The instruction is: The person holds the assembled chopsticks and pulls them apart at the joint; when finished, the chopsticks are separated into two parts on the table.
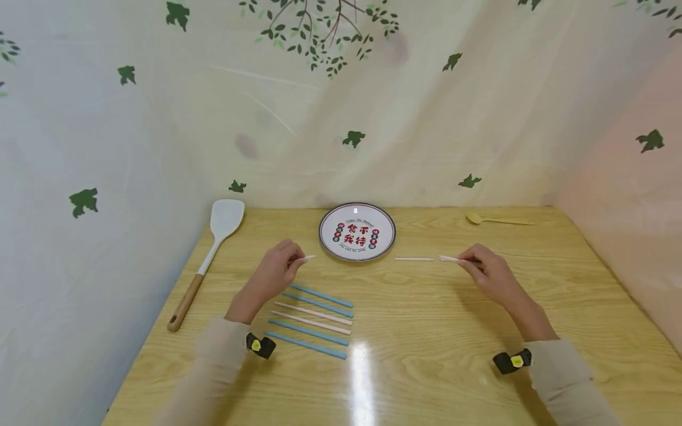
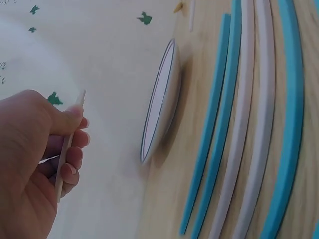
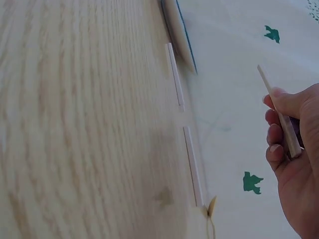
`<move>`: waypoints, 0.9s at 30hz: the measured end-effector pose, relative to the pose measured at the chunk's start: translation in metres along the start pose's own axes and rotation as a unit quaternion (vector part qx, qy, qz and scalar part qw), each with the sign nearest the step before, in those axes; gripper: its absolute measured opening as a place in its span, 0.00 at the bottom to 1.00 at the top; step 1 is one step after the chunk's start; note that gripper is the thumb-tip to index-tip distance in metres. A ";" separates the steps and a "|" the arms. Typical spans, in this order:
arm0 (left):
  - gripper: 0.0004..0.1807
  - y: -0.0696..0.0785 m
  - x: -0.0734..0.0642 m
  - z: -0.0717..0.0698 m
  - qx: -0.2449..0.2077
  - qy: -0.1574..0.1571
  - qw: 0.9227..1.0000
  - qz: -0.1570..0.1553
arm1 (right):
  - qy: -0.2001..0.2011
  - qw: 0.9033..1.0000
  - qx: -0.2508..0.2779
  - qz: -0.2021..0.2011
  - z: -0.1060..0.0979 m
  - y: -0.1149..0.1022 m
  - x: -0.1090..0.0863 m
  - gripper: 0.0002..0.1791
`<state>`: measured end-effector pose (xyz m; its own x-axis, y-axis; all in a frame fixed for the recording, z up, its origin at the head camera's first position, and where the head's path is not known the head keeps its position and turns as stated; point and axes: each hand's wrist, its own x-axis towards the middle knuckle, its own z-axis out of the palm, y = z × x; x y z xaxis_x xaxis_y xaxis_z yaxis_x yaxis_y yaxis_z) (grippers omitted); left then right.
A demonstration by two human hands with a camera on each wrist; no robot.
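As the left hand [image 1: 274, 269], fingers curled, pinches a short pale stick [image 2: 64, 157] and the right hand [image 1: 492, 275] pinches a second stick [image 3: 288, 130], we see two similar sticks [image 3: 193, 167] lying in line right of the plate [image 1: 330, 223], and a row of blue and pale sticks [image 1: 319, 295] nearer us. The step seems to be arranging sticks; the next move, we judge, calls for steady, level lowering.

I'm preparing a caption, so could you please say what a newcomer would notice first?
The plate with red characters stands out at the back of the wooden table, seen between the left hand and right hand, each holding a pale stick. Nearer, slightly left, four blue sticks flank two pale pink sticks.
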<state>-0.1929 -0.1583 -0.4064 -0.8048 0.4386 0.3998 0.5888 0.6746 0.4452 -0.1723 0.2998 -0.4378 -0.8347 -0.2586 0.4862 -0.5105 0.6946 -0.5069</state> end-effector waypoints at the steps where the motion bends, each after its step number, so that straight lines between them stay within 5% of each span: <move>1: 0.03 0.004 0.001 0.004 -0.003 -0.004 1.000 0.000 | -0.001 1.000 -0.002 0.004 0.000 0.001 -0.001 0.03; 7: 0.05 0.025 0.013 0.031 -0.006 -0.049 0.999 -0.020 | -0.004 0.999 -0.020 0.028 -0.002 0.009 -0.008 0.03; 18: 0.08 0.072 0.042 0.080 -0.019 -0.080 0.994 0.076 | -0.006 0.998 -0.029 0.059 -0.010 0.021 -0.015 0.04; 27: 0.10 0.092 0.064 0.124 -0.007 -0.104 0.993 0.058 | -0.021 0.996 -0.036 0.073 -0.010 0.035 -0.015 0.06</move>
<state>-0.1990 0.0057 -0.4391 -0.7291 0.6265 0.2755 0.6778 0.6055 0.4171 -0.1752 0.3345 -0.4561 -0.9075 -0.1790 0.3801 -0.3689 0.7725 -0.5169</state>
